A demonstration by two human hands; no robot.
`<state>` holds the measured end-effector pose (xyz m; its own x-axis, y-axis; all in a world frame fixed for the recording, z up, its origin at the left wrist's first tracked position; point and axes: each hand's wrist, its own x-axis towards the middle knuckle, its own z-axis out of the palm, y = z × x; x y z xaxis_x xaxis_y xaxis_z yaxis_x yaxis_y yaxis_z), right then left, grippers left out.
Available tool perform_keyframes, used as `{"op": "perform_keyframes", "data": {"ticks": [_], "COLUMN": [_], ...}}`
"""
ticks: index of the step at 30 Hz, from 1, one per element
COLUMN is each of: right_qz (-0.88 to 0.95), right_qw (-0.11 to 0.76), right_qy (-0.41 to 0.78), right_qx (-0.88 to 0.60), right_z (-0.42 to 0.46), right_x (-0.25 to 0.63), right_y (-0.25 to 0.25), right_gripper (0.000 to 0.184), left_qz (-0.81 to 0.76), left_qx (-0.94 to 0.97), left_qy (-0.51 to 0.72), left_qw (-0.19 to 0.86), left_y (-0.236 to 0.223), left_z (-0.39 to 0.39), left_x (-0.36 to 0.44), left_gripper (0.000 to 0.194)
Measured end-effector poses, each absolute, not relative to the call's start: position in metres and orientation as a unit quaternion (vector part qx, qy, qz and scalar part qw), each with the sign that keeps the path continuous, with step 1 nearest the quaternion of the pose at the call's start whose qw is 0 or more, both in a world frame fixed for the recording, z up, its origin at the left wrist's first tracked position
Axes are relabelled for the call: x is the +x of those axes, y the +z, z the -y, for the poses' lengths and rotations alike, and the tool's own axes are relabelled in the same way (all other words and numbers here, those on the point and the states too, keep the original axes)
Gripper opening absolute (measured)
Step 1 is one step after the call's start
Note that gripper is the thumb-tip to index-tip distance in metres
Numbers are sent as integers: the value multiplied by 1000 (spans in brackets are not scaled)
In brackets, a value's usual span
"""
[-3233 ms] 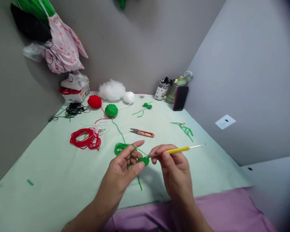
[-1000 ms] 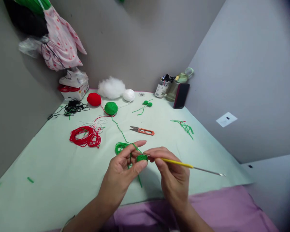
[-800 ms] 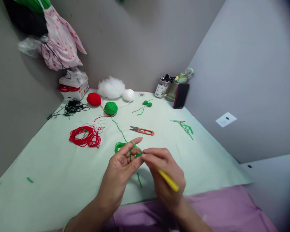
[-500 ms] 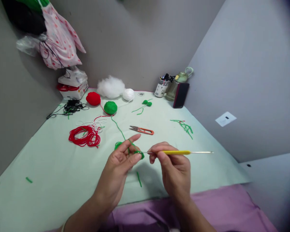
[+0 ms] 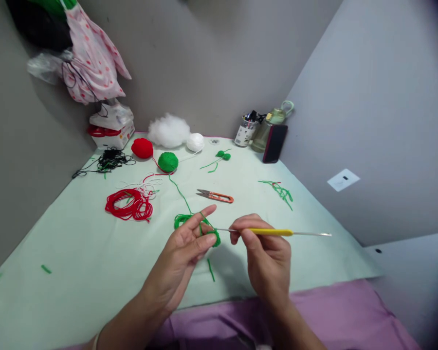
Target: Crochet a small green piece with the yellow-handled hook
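My left hand (image 5: 186, 248) pinches a small green crochet piece (image 5: 215, 238) between thumb and fingers, its index finger stretched out with green yarn running over it. That yarn leads back across the table to a green yarn ball (image 5: 168, 162). In my right hand (image 5: 264, 253) is a double-ended crochet hook with a yellow grip (image 5: 272, 232), held level like a pen. Its left tip meets the crochet piece; the other end points right. A coil of green yarn (image 5: 182, 220) lies partly hidden behind my left hand.
Orange thread snips (image 5: 215, 196) lie just beyond my hands. Farther back are a red yarn ball (image 5: 142, 148), white stuffing (image 5: 169, 131) and a white yarn ball (image 5: 195, 142). Loose red yarn (image 5: 126, 206) is at left. A phone (image 5: 275, 144) leans against a bottle (image 5: 264, 133) at right.
The crochet hook and my right hand have shifted slightly right, away from my left hand. More of the green crochet piece and the green coil shows.
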<state>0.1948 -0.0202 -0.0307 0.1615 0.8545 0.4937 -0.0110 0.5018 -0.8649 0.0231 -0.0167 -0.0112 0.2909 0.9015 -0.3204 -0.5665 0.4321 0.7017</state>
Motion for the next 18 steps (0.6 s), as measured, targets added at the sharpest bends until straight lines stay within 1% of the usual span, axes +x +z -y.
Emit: {"op": "perform_keyframes", "data": {"ticks": [3,5,6,8,10,11,12,14,16,18], "right_qz": [530,529,547,620,691,707,695,643,584,562], "right_qw": [665,660,653,627,592,584,596,637,666,663], "right_qy": [383,392,370,265,134,98,101,172,273,340], "right_qx": [-362,-362,-370,-391,-394,-387,-390,-389,-374,-360], "right_z": [18,20,22,27,31,32,32,29,25,23], "right_x": [197,195,193,190,189,189,190,193,193,191], "right_y": [-27,-27,-28,-32,-36,-38,-38,-37,-34,-31], "right_gripper": [14,15,15,20,31,34,34,28,21,17], "left_qz": [-346,-357,-366,-378,-372,-362,-350,-333,-335,-346], "left_qx": [238,251,264,282,273,258,240,216,220,255], "left_qy": [477,505,524,550,531,512,492,482,504,518], "left_qw": [772,745,722,689,711,735,760,782,765,739], "left_y": [-14,-17,-18,-19,-19,-18,-17,-15,-14,-16], "left_z": [17,19,21,25,26,25,24,20,17,18], "left_x": [23,27,30,36,38,37,36,32,28,28], "left_gripper": [60,56,55,56,59,59,57,51,47,47]}}
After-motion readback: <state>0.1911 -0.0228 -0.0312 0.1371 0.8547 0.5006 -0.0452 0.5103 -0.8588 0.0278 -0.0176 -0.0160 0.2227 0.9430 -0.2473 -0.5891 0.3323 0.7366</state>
